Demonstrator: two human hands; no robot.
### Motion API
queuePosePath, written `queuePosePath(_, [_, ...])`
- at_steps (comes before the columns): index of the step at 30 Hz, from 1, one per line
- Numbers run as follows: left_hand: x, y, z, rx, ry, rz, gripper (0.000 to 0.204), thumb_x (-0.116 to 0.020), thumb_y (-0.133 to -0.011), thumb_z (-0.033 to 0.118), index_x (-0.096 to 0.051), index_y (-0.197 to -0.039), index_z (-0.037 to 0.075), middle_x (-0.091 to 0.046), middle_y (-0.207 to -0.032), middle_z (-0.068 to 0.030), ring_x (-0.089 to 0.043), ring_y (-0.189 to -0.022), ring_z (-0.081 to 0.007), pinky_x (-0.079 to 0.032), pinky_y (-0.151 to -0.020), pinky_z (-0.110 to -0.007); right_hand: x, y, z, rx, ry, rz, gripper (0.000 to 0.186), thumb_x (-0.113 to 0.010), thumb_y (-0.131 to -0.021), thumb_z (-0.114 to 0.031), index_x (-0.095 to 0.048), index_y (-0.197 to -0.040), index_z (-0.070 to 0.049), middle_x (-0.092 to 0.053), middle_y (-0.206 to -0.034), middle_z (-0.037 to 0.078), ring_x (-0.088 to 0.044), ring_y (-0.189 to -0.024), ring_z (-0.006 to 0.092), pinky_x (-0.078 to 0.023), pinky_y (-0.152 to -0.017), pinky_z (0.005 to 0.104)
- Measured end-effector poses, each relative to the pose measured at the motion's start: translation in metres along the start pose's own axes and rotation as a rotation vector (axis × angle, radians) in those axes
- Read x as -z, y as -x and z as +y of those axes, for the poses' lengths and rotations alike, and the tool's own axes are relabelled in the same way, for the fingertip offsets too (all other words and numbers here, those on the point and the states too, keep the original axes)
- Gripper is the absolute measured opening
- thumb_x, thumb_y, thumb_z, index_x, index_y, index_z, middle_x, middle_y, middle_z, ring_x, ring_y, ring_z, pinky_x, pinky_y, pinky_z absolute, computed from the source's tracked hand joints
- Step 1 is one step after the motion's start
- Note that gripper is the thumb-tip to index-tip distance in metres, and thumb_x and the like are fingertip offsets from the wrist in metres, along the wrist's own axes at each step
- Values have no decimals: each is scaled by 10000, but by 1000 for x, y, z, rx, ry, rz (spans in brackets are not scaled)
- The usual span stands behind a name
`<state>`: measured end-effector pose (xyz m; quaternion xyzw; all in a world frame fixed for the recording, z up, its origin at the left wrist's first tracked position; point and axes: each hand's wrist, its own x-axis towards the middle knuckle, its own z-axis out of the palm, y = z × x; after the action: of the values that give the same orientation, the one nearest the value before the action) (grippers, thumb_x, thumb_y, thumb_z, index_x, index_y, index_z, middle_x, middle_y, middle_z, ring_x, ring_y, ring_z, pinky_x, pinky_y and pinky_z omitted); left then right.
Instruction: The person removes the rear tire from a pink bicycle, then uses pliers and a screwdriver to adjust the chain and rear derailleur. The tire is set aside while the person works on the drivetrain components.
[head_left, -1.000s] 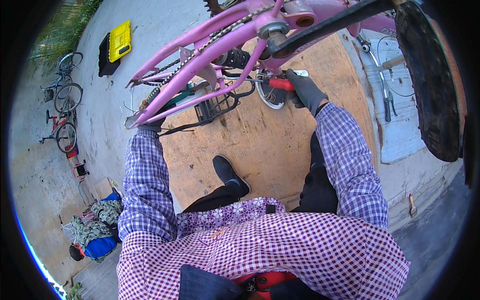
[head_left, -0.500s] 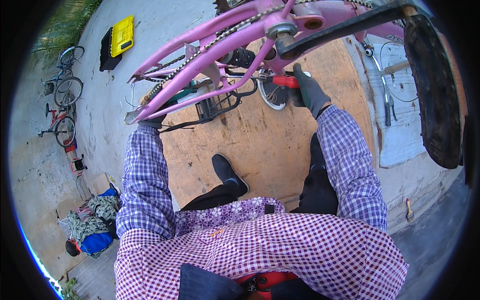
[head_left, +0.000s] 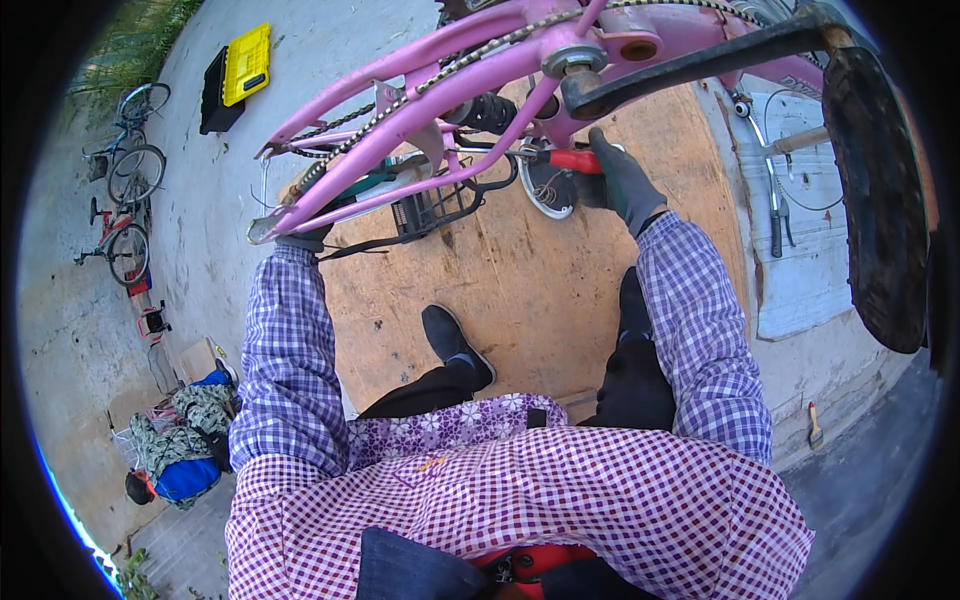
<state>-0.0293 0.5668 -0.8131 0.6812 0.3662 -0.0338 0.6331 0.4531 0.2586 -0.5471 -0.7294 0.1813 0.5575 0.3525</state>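
Note:
A pink bicycle frame (head_left: 378,148) spans the top of the view, with its chain (head_left: 470,52) and a black crank arm (head_left: 700,70) toward me. My right hand (head_left: 628,182), in a dark grey glove, is closed around the red handle of a screwdriver (head_left: 574,161). The screwdriver's metal shaft points left, in under the frame tubes. At the frame's left end, my gloved left hand (head_left: 308,240) is mostly hidden behind the pink tubes, its fingers out of sight. A teal piece (head_left: 372,186) shows between the tubes; I cannot tell what it is.
A large black pedal (head_left: 872,200) juts down at the right. Below the frame are a dark basket (head_left: 412,215) and a wooden board (head_left: 540,300). A handlebar with a brake lever (head_left: 775,215) lies at right, a yellow-lidded toolbox (head_left: 247,65) far left. A person (head_left: 180,445) is at lower left.
The bicycle's crank and pedal sit slightly farther right and lower in view. My right hand still grips the screwdriver in nearly the same place; the left hand has barely shifted.

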Motion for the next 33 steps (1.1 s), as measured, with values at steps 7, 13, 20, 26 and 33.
queuePosePath(7, [8, 0, 9, 110, 505, -131, 592, -422, -1053, 555, -403, -1520, 192, -553, -1469, -66, -548, -1336, -204, -455, -1107, -497, 6, -10, 16, 175, -139, -100, 396, -660, -1011, -270, -599, -1329, -43, -660, -1193, 132, -707, -959, 220, -624, -824, 346])
queuePosePath(13, [4, 4, 13, -66, 163, -27, 591, -450, -1042, 550, -414, -1507, 187, -563, -1440, -83, -542, -1349, -218, -456, -1108, -501, 2, -7, 18, 210, -395, -195, 378, -645, -1013, -178, -578, -1351, -21, -658, -1232, 159, -712, -1011, 257, -622, -851, 362])
queuePosePath(20, [3, 8, 1, -23, -117, 54, 585, -466, -1040, 537, -428, -1496, 172, -571, -1430, -87, -550, -1335, -221, -466, -1097, -485, 0, -7, 14, 64, -71, 22, 365, -604, -1045, -241, -584, -1329, -13, -673, -1170, 157, -721, -906, 233, -631, -727, 356])
queuePosePath(26, [4, 8, 2, -19, -107, 51, 581, -473, -1041, 526, -435, -1492, 161, -575, -1426, -90, -556, -1325, -219, -473, -1088, -474, 6, -15, 30, 210, -293, -106, 376, -640, -1020, -188, -574, -1330, 13, -631, -1251, 180, -712, -986, 277, -640, -836, 370])
queuePosePath(33, [0, 8, 3, -20, -85, 54, 576, -482, -1042, 512, -443, -1487, 149, -579, -1421, -93, -563, -1313, -217, -481, -1076, -462, 8, -12, 36, 188, -386, -179, 378, -651, -986, -113, -580, -1330, 27, -609, -1284, 182, -663, -1124, 265, -636, -910, 375])
